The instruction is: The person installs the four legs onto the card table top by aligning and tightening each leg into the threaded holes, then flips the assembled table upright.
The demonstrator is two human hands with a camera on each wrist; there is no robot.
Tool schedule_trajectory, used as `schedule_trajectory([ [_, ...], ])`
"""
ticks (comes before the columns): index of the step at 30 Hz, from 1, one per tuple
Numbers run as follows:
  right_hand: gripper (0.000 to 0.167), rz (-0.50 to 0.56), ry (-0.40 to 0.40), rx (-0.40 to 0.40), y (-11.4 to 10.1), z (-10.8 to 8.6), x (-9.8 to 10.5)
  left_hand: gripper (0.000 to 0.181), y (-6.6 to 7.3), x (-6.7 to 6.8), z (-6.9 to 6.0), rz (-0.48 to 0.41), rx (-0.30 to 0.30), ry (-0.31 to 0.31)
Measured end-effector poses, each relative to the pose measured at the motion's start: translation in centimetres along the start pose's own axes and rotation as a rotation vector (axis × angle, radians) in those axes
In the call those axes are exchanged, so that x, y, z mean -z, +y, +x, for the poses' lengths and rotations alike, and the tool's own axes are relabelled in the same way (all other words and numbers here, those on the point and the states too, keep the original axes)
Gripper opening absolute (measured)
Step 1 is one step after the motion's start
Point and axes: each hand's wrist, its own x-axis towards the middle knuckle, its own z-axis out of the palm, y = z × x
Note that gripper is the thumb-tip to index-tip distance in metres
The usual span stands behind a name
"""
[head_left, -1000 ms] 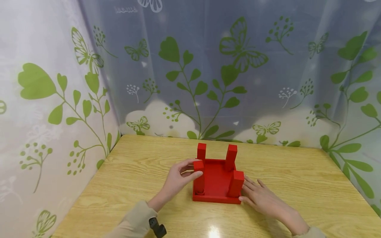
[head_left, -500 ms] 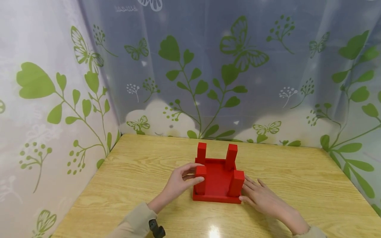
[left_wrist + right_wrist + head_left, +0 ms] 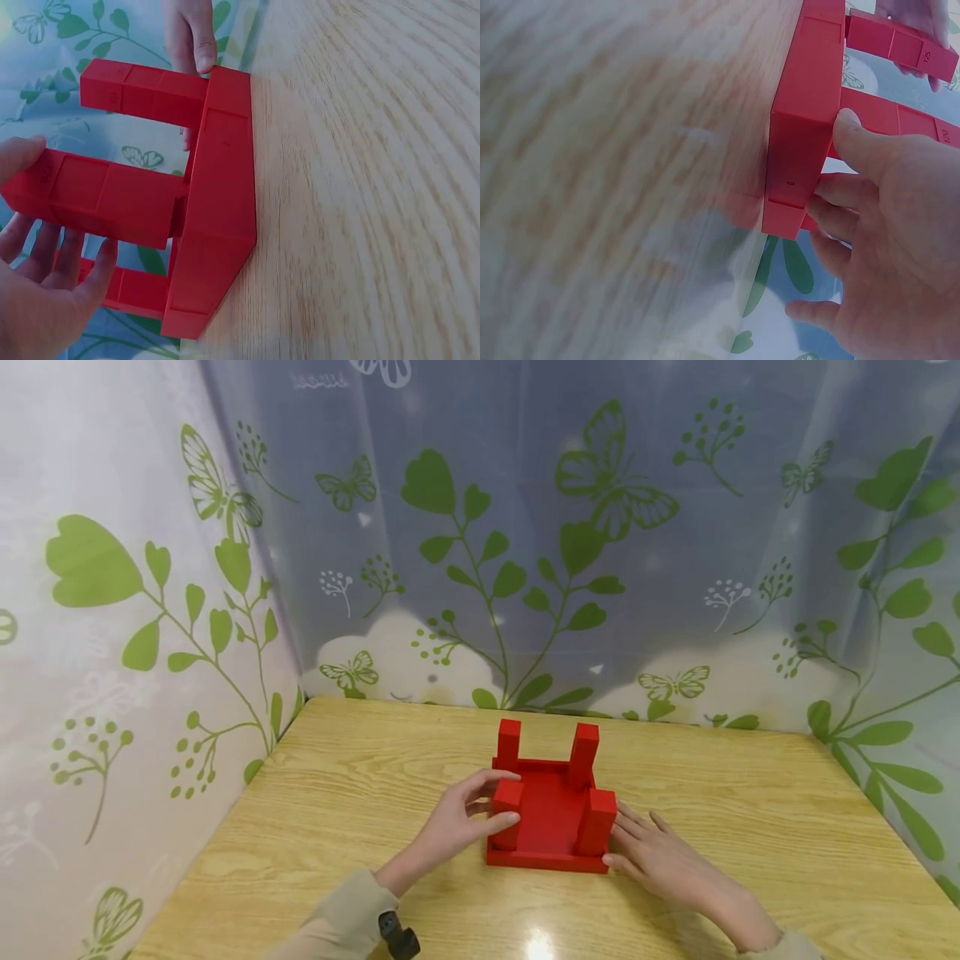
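A shallow red square base [image 3: 543, 860] lies on the table with red block-shaped legs standing at its corners. My left hand [image 3: 453, 822] grips the near-left leg [image 3: 507, 793] near its top, thumb on one side and fingers on the other. In the left wrist view, a narrow gap shows between that leg's lower end [image 3: 139, 202] and the base. My right hand [image 3: 660, 860] rests against the base's right side, its fingers mostly straight, thumb at the near corner. Close to it, the near-right leg [image 3: 596, 827] stands upright.
Two far legs stand at the back corners, the far-left leg [image 3: 508, 742] and the far-right leg [image 3: 583, 752]. A light wooden table [image 3: 360, 760] spreads around the base. A patterned curtain [image 3: 480, 568] hangs behind and at both sides.
The near-left leg has come down and a little to the right, and my left hand has moved with it. My right hand and the base have hardly moved.
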Motion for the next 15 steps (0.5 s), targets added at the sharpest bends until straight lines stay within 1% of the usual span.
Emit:
schedule_trajectory([
  [4, 0.064, -0.006, 0.001, 0.001, 0.01, 0.04, -0.07, 0.047, 0.09, -0.47, 0.07, 0.058, 0.022, 0.04],
  [7, 0.064, -0.011, 0.005, 0.001, 0.01, 0.05, -0.07, 0.048, 0.11, -0.7, 0.13, 0.082, 0.028, 0.063],
  [15, 0.063, -0.025, 0.024, 0.017, 0.02, 0.0, 0.02, 0.051, 0.47, -0.91, 0.0, 0.077, 0.03, 0.12],
])
